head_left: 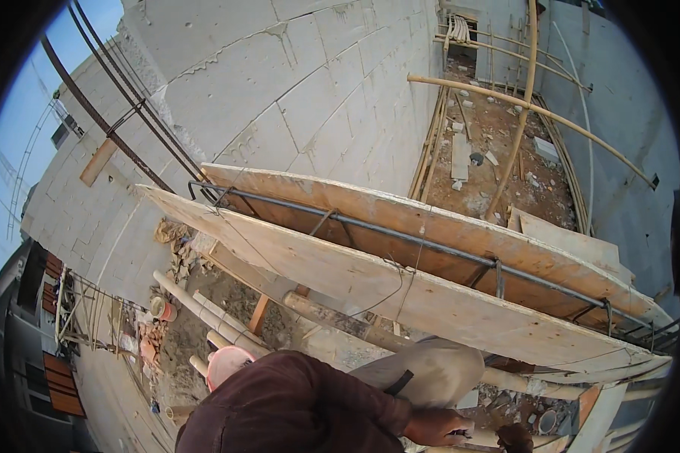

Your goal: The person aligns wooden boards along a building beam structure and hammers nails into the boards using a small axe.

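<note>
From the lower edge a dark maroon sleeve (332,392) bends to the right, down to my left hand (434,427). Its fingers are curled closed, with a small pale thing at the fingertips that I cannot make out. Just right of it, a dark shape that looks like my right hand (515,438) is cut off by the frame's edge, its fingers unclear. A khaki knee (446,370) stands up beyond my left hand. Past the knee runs a long formwork of two plywood panels, a near panel (400,291) and a far panel (385,202), with a steel rebar cage (423,240) between them.
Bamboo poles (204,313) lie below the near panel. A rounded pale pink thing (230,364) shows behind the sleeve. Upright rebar (102,121) stands by a grey block wall (317,98) at the left. Bamboo scaffolding (536,106) crosses the rubble-strewn ground beyond.
</note>
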The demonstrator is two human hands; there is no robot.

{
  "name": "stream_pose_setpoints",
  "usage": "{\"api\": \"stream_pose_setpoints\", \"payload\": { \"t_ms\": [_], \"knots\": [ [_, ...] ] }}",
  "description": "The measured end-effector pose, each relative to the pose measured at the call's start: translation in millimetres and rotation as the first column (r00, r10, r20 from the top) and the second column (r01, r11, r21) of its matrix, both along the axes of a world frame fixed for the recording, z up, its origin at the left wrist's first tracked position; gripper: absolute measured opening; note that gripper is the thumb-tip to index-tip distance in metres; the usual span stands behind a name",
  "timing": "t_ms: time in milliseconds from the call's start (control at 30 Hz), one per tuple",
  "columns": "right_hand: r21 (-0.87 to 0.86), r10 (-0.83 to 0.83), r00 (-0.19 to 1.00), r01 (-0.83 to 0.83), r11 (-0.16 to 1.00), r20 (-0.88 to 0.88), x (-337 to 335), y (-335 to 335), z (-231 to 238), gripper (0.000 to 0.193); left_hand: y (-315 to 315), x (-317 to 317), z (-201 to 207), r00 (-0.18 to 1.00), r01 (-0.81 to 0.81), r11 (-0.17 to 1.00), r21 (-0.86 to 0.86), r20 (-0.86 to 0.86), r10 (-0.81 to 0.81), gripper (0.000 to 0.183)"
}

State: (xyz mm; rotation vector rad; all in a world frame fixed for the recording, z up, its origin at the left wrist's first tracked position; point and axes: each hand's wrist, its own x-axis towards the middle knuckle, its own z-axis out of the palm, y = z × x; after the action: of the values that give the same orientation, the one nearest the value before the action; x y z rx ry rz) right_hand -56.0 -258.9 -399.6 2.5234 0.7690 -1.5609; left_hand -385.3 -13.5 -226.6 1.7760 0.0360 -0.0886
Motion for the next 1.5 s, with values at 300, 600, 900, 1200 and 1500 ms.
{"api": "stream_pose_setpoints", "payload": {
  "t_ms": [300, 600, 900, 1200, 1500],
  "knots": [
    [0.008, -0.123, 0.992, 0.123, 0.992, -0.017, -3.6, 11.5, 5.7, 0.027, -14.0, 7.9, -22.6, 0.974, -0.037, 0.999, 0.03, 0.226, 0.03, 0.036],
    [0.05, -0.185, 0.982, 0.186, 0.981, -0.03, -1.8, -14.8, -0.3, 0.025, -6.6, 13.0, -21.0, 0.994, 0.1, 0.995, 0.013, 0.042, -0.101, 0.035],
    [-0.092, -0.197, 0.977, 0.204, 0.975, 0.087, -10.6, 14.7, -9.4, 0.034, -2.1, 13.4, -19.8, 0.984, 0.068, 0.977, -0.202, -0.146, -0.098, 0.023],
    [-0.068, -0.184, 0.981, 0.188, 0.98, 0.056, -7.4, 21.6, -3.7, 0.042, -3.3, 20.0, 18.2, 0.963, 0.123, 0.991, 0.057, -0.248, -0.105, 0.032],
    [-0.157, -0.08, 0.995, 0.088, 0.984, 0.056, -6.9, 21.4, -2.8, 0.043, -5.7, 10.4, -19.8, 0.997, 0.079, 0.951, 0.299, -0.025, -0.075, 0.035]
  ]
}}
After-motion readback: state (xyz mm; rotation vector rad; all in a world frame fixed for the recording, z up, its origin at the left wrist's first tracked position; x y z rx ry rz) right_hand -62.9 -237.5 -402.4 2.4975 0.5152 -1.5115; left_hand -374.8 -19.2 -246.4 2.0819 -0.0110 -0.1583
